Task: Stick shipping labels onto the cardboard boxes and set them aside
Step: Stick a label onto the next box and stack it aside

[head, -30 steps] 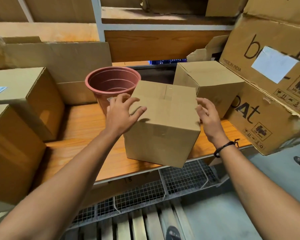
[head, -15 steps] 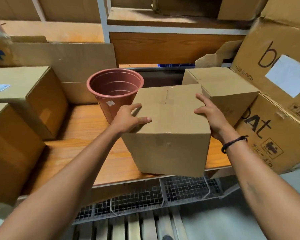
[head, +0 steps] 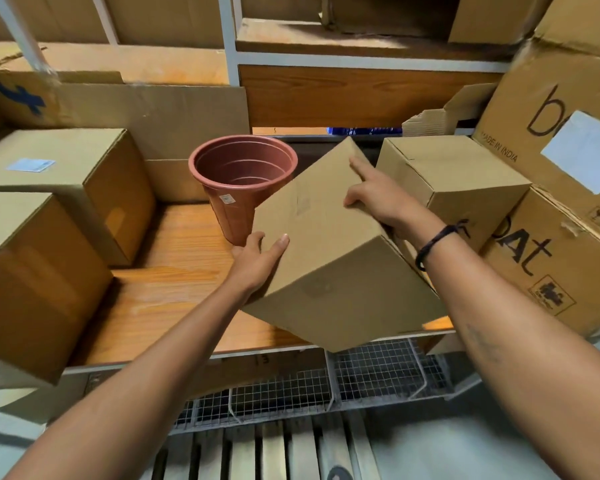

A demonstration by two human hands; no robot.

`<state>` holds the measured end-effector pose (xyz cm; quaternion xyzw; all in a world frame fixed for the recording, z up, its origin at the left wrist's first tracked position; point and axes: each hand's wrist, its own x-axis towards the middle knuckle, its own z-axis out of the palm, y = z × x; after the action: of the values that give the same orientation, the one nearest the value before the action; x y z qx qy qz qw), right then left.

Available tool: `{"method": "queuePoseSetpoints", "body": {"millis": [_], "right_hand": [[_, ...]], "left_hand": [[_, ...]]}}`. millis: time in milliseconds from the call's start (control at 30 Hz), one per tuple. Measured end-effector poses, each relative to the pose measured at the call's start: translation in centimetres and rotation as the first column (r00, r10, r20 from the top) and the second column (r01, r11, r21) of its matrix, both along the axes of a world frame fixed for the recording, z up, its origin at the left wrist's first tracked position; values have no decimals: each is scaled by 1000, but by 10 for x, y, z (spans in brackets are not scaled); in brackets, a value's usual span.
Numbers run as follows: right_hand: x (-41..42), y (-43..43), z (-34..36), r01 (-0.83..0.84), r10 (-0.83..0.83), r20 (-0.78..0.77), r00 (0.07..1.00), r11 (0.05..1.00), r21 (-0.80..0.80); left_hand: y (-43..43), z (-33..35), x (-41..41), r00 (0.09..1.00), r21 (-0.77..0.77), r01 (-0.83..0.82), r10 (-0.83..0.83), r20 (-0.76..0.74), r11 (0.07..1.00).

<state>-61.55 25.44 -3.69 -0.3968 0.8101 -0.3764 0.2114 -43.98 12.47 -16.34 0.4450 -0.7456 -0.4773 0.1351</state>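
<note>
Two hands hold the box [head: 329, 258], tilted over the front edge of the desk [head: 174, 271]: left hand [head: 257, 261] clasps its near corner, right hand [head: 385, 202] wraps its far edge. No label visible on it. I should level it before labelling. The pot [head: 243, 181] just left and a second box [head: 458, 174] close right crowd the spot.

Tilted plain tan cardboard box [head: 326, 258]: uniform tan on all visible faces. Round terracotta-red plastic pot [head: 243, 181]: same red in/out, w/ small white sticker [head: 228, 199] on side. Wooden shelf board [head: 174, 271]: orange-brown, streaked grain. Left-side tan cardboard box [head: 66, 174]: pale blue-white label [head: 30, 165] on top. Flat tan cardboard sheet [head: 0, 98]: blue mark [head: 20, 98]. Large tan right-side carton [head: 534, 98]: black lettering & pictograms, white paper sheet [head: 582, 150]. Cord wristband [head: 433, 244]: black. Wire mesh [head: 378, 372] below: grey-white grid.
</note>
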Motion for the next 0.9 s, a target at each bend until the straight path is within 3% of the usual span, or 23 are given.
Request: {"method": "queuePoseSetpoints", "body": {"millis": [133, 200, 300, 367, 433, 700, 800, 900], "right_hand": [[47, -32, -2, -20, 23, -75, 997, 999, 44], [70, -48, -6, -39, 45, -121, 992, 998, 53], [92, -70, -15, -49, 67, -181, 981, 994, 99], [107, -84, -24, -44, 88, -273, 958, 986, 164], [121, -95, -34, -38, 109, -359, 927, 979, 200], [156, -118, -79, 8, 129, -495, 859, 964, 267], [154, -121, -82, 5, 133, -507, 852, 965, 261], [138, -112, -74, -119, 235, -456, 859, 956, 268]], "left_hand": [[-12, -23, 15, 991, 195, -133, 137, -9, 972], [-25, -40, 20, 987, 202, -156, 163, -16, 967], [-13, -18, 27, 967, 106, -93, 115, -226, 990], [-6, -1, 29, 902, 120, -36, 84, -423, 992], [-3, 3, 30, 845, 167, -13, 100, -526, 986], [-7, -21, 43, 861, 411, -99, 286, -422, 906], [-4, -22, 44, 867, 378, -49, 228, -443, 924], [-12, -20, 48, 872, 348, -38, 201, -446, 937]]}}
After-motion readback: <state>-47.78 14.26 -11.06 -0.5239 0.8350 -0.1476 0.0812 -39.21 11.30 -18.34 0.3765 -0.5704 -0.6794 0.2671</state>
